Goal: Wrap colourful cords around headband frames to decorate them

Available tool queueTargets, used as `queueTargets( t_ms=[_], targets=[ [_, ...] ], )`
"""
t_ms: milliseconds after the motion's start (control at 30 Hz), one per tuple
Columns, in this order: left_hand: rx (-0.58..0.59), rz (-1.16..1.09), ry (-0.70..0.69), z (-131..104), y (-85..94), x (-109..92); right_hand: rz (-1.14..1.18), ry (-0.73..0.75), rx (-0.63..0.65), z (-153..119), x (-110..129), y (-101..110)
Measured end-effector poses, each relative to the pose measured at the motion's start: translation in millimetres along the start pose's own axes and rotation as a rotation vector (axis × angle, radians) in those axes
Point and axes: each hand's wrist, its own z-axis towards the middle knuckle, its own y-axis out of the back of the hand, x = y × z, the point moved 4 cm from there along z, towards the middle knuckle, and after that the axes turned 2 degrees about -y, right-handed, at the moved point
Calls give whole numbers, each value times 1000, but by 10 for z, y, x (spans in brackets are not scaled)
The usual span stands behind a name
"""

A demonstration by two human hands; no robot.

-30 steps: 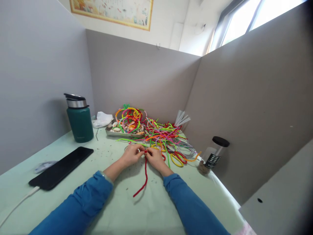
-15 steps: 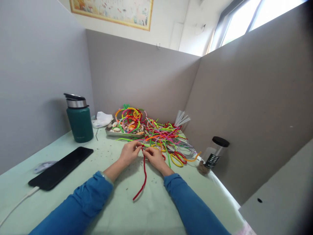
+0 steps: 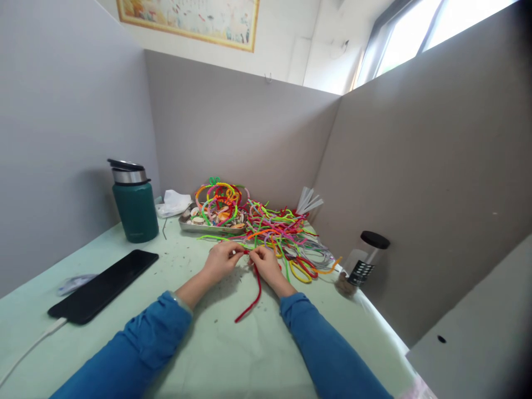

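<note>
A red pipe cleaner [image 3: 258, 291] is pinched between my two hands at the middle of the table, its long tail curving down toward me. My left hand [image 3: 224, 260] grips a short red part at its fingertips. Close beside it, my right hand [image 3: 266, 265] is closed on the same pipe cleaner where the tail begins. Fingers hide most of the held part. Just beyond my hands lies a tangled pile of colourful pipe cleaners [image 3: 276, 228].
A metal tray [image 3: 208, 228] of shells and looped pipe cleaners stands at the back. To the left are a green bottle [image 3: 136, 211], white tissue [image 3: 174, 202] and a black phone [image 3: 106, 285] with a cable. A clear jar [image 3: 361, 266] stands right.
The fingertips of both hands have shifted slightly right, and the red piece between them now lies more level. The hanging tail has swung right and its end sits higher.
</note>
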Motion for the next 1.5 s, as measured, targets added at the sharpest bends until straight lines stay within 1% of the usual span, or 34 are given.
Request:
queueTargets(
  t_ms=[100,200,333,533,633,767,900,1033,1133,1233,1333,1433,1500],
  targets=[
    [56,43,-54,-18,-33,-36,61,-66,0,13,-47,3],
    [92,77,-72,-39,-58,-45,57,-72,-12,10,-47,12],
    [110,101,-48,-45,-74,-14,82,-73,5,3,-34,11],
    [155,126,7,-39,-98,28,151,-27,53,-22,2,9],
    [148,129,30,-35,-100,30,166,-16,81,-44,31,3],
    [125,128,99,-27,-113,68,185,21,117,-64,65,-14],
    [103,61,153,-19,-134,132,205,46,133,-72,68,-29],
    [123,57,131,-8,-156,160,203,69,153,-87,81,-37],
    [128,62,97,-5,-155,153,180,88,196,-120,107,-49],
    [129,58,106,-8,-150,152,137,99,264,-167,133,-71],
    [135,52,124,-9,-151,161,83,106,301,-198,149,-86],
    [127,17,157,-4,-148,188,99,92,285,-187,142,-88],
    [129,-19,184,-4,-153,214,143,74,228,-156,125,-74]
  ],
)
